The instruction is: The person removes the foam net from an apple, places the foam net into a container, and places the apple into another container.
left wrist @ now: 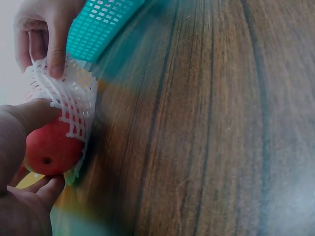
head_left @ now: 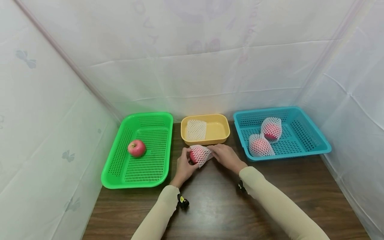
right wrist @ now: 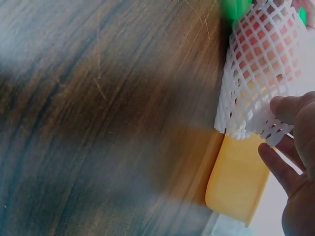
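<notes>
A red apple (left wrist: 51,150) sits partly inside a white foam net sleeve (right wrist: 256,73), just in front of the yellow tray. My left hand (head_left: 184,166) grips the apple, thumb on the near side and fingers beyond; the apple's bare end shows in the left wrist view. At the sleeve's other end, my right hand (head_left: 224,155) pinches the loose edge of the net between thumb and fingers. In the right wrist view the sleeve's open end hangs past the apple.
A green basket (head_left: 105,168) on the left holds one bare apple (head_left: 136,148). In the yellow tray (head_left: 218,128) lies a flat foam net (head_left: 196,130). The blue basket (head_left: 318,146) at right contains two netted apples (head_left: 260,146). White curtains (head_left: 204,76) enclose the wooden table (head_left: 210,206).
</notes>
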Motion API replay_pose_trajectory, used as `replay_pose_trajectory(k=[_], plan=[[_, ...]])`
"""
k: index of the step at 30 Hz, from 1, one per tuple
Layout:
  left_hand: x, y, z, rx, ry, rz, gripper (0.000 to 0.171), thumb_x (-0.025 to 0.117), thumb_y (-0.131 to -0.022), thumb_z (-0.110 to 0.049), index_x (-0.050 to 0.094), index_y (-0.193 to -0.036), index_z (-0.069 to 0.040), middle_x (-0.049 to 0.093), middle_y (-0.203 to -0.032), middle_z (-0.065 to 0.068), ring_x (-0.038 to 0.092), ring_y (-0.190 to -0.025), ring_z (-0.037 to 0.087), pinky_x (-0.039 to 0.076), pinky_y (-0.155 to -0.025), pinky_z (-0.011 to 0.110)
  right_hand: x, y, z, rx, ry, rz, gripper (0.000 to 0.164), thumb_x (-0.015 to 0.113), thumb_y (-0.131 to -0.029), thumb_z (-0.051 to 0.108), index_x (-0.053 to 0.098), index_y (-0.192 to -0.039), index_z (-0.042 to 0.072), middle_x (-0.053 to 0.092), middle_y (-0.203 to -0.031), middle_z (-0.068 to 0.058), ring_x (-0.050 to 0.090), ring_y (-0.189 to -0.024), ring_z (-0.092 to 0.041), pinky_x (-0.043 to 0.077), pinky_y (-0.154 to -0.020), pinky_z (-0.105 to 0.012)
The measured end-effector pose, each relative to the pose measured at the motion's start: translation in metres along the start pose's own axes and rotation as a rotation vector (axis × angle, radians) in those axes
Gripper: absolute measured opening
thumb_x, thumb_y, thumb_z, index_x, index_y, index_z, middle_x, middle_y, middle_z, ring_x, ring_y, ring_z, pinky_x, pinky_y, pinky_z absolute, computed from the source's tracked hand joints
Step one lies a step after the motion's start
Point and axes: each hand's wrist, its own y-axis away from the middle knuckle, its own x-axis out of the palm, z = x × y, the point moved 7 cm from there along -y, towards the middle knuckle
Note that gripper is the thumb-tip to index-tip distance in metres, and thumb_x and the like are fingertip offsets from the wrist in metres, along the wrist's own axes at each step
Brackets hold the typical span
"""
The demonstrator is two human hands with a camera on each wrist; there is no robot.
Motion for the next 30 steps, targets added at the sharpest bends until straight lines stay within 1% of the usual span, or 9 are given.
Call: replay_pose_trajectory(k=[3, 7, 10, 14, 16, 18, 22, 27, 30], plan=[[0.000, 0.001, 0.001, -0.008, 0.018, -0.002, 0.068, 0.084, -0.069, 0.005, 0.044, -0.123, -0.009, 0.052, -0.136, 0.016, 0.054, -0.124, 0.028, 0.048, -0.097, 0.043, 0.001, 0.000, -0.001, 0.002, 0.004, 0.006, 0.030, 0.069, -0.091, 0.015, 0.069, -0.121, 0.017, 0.071, -0.100, 0.001, 0.065, -0.088, -0.013, 0.055, -0.077, -0.032], [-0.001, 0.002, 0.002, -0.004, 0.032, 0.002, 0.073, 0.083, -0.069, 0.005, 0.042, -0.128, -0.011, 0.053, -0.134, 0.015, 0.054, -0.123, 0.026, 0.047, -0.099, 0.041, 0.001, 0.000, 0.000, -0.002, -0.002, 0.007, 0.030, 0.069, -0.091, 0.015, 0.069, -0.121, 0.016, 0.071, -0.102, 0.001, 0.066, -0.090, -0.013, 0.055, -0.078, -0.032], [-0.003, 0.004, 0.003, 0.006, 0.027, -0.007, 0.077, 0.084, -0.068, 0.004, 0.043, -0.131, -0.013, 0.053, -0.134, 0.012, 0.055, -0.121, 0.023, 0.047, -0.099, 0.039, 0.001, 0.000, -0.001, 0.001, -0.002, 0.010, 0.030, 0.069, -0.092, 0.016, 0.069, -0.121, 0.017, 0.071, -0.103, 0.001, 0.066, -0.091, -0.013, 0.055, -0.080, -0.032], [-0.007, 0.006, 0.003, 0.036, 0.011, -0.018, 0.079, 0.085, -0.068, 0.001, 0.045, -0.134, -0.012, 0.054, -0.133, 0.011, 0.055, -0.120, 0.022, 0.048, -0.097, 0.038, -0.001, 0.001, -0.002, 0.004, -0.007, 0.007, 0.029, 0.069, -0.092, 0.018, 0.070, -0.121, 0.018, 0.071, -0.103, 0.002, 0.065, -0.092, -0.012, 0.055, -0.081, -0.032], [-0.008, 0.007, 0.003, 0.051, -0.015, -0.022, 0.080, 0.086, -0.068, -0.001, 0.045, -0.136, -0.012, 0.054, -0.134, 0.010, 0.055, -0.120, 0.022, 0.048, -0.097, 0.037, -0.001, 0.001, -0.002, 0.003, -0.012, 0.006, 0.028, 0.069, -0.092, 0.018, 0.070, -0.120, 0.018, 0.071, -0.103, 0.002, 0.065, -0.092, -0.012, 0.055, -0.081, -0.031], [-0.010, 0.008, 0.003, 0.067, -0.065, -0.031, 0.081, 0.087, -0.069, -0.006, 0.046, -0.138, -0.013, 0.054, -0.133, 0.009, 0.055, -0.120, 0.022, 0.048, -0.097, 0.037, -0.001, 0.001, -0.002, -0.001, -0.011, 0.009, 0.028, 0.069, -0.092, 0.018, 0.070, -0.120, 0.018, 0.071, -0.103, 0.002, 0.065, -0.092, -0.012, 0.055, -0.081, -0.031], [-0.015, 0.011, 0.002, 0.108, -0.158, -0.066, 0.083, 0.089, -0.068, -0.016, 0.047, -0.140, -0.015, 0.056, -0.133, 0.007, 0.055, -0.119, 0.023, 0.046, -0.098, 0.041, -0.001, 0.001, -0.002, -0.001, -0.007, 0.016, 0.029, 0.070, -0.091, 0.016, 0.070, -0.120, 0.018, 0.071, -0.104, 0.002, 0.065, -0.092, -0.012, 0.055, -0.081, -0.031], [-0.020, 0.016, 0.000, 0.156, -0.186, -0.090, 0.085, 0.089, -0.068, -0.021, 0.048, -0.141, -0.011, 0.054, -0.134, 0.010, 0.053, -0.120, 0.026, 0.045, -0.099, 0.046, -0.002, 0.001, -0.004, -0.001, 0.000, 0.015, 0.030, 0.071, -0.090, 0.015, 0.070, -0.120, 0.018, 0.070, -0.104, 0.003, 0.065, -0.092, -0.011, 0.055, -0.081, -0.031], [-0.022, 0.018, 0.000, 0.148, -0.195, -0.091, 0.084, 0.089, -0.068, -0.022, 0.048, -0.141, -0.011, 0.053, -0.132, 0.012, 0.053, -0.119, 0.027, 0.044, -0.099, 0.046, -0.003, 0.001, -0.005, -0.007, 0.000, 0.009, 0.029, 0.071, -0.090, 0.016, 0.070, -0.119, 0.018, 0.070, -0.105, 0.003, 0.065, -0.092, -0.011, 0.055, -0.081, -0.030]])
